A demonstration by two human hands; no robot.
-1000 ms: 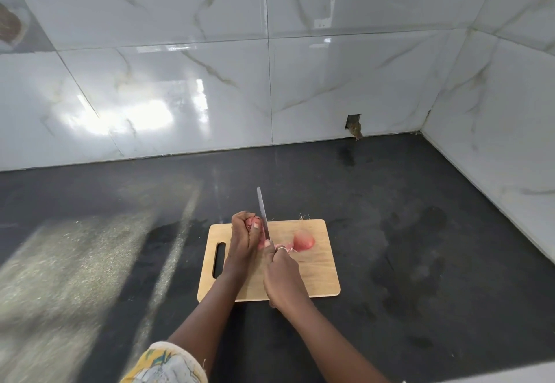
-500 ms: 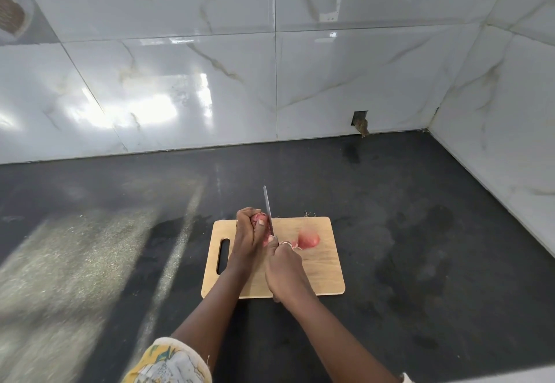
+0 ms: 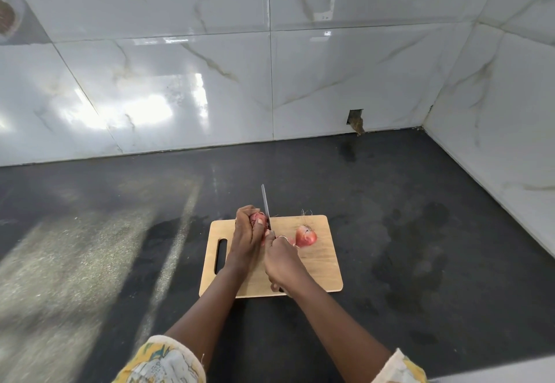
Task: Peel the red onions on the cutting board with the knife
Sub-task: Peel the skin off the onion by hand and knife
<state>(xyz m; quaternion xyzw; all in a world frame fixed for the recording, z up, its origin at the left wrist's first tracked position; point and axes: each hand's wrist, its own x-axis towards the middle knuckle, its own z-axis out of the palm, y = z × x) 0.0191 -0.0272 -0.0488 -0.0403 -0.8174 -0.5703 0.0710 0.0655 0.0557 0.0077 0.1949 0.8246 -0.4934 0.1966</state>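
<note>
- Little has shifted in the last second. Both hands are still bunched together over the cutting board [image 3: 318,271], and the knife [image 3: 265,205] keeps the same slant, pointing away from us. Our view has tipped a touch, so the right sleeve [image 3: 399,367] now shows at the bottom edge.
- We see the left hand [image 3: 246,241] curled round the held onion [image 3: 259,219], fingers wrapped over its top with reddish skin showing between them.
- That onion sits over the far left part of the board. We cannot tell whether it rests on the wood.
- The right hand [image 3: 280,262] is clenched round the knife handle and hides nearly all of it.
- The blade runs along the right side of the held onion, touching it. Its tip reaches past the board's far edge, over the dark counter [image 3: 420,232].
- The loose onion [image 3: 305,236] lies on the board just right of the right hand's knuckles, apart from the blade, with its skin partly on.
- A wisp of root hairs [image 3: 306,212] sits at the board's far edge, beyond the loose onion.
- The board's handle slot [image 3: 221,255] is on its left side, beside the left wrist.
- The left sleeve [image 3: 162,364], yellow and patterned, fills the bottom of our view.
- Behind it all, glossy marble-look wall tiles [image 3: 180,82] meet in a corner on the right. There is a small rough hole [image 3: 356,118] low in the back wall.
</note>
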